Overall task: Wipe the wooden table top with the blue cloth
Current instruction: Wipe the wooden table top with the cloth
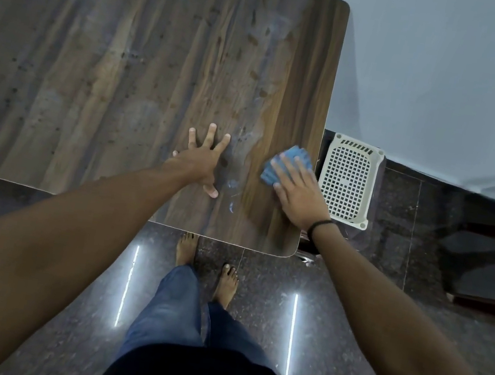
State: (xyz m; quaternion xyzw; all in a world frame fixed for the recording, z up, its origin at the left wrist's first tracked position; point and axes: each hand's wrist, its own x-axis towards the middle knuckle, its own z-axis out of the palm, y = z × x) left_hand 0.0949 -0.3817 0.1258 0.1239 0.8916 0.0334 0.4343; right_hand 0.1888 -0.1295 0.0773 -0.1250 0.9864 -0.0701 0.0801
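Your right hand (pixel 298 194) presses blue cloth (pixel 291 161) straight-fingered at 4 o'clock on table top (pixel 113 62); left hand (pixel 202 160) splayed flat, empty; cloth looks soft, light, may bunch, palm its middle

Place: most likely a plainly furnished room in a home.
Floor: dark speckled stone floor (pixel 344 348) in large polished tiles, glossy enough to mirror two strip lights.
Wall: bare pale wall (pixel 452 74) with a dark skirting band.
Furniture: a wood-grain laminate desk (pixel 112 68) with rounded corners, its top smeared and spotted.
Household item: a white perforated plastic basket (pixel 349 180) on the floor just beside the desk.
Dress: bare feet (pixel 226 284) and jeans (pixel 168 311), as worn indoors at home.
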